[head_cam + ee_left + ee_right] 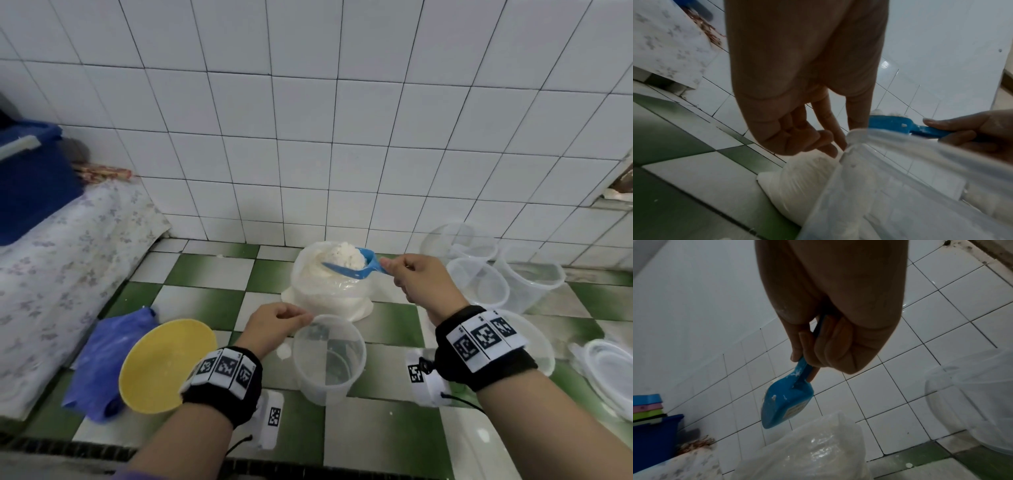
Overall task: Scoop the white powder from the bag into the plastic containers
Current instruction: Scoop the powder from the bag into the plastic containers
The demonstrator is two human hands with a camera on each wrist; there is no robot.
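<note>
Holding a heaped scoop [356,265] by its handle, the right hand [423,279] grips it with thumb on top and fingers curled beneath. The load of powder [346,255] sits level above the open bag [329,294], which rests on the tiled floor [212,274].

The scoop's long axis runs from the hand at 3 o'clock to the tip at 9 o'clock, roughly across the body. The target container [327,356] stands just beside the bag, at 6 o'clock from the scoop and lower. The left hand [274,323] pinches the container's rim at its 10 o'clock edge between thumb and forefinger, steadying it.

The coming move likely calls for drawing the scoop toward 6 o'clock, keeping the bowl level, then tipping it over the mouth. The right hand is the nearer to the load; the left is at the container. More containers [479,284] stand at 3 o'clock, near the wall.
</note>
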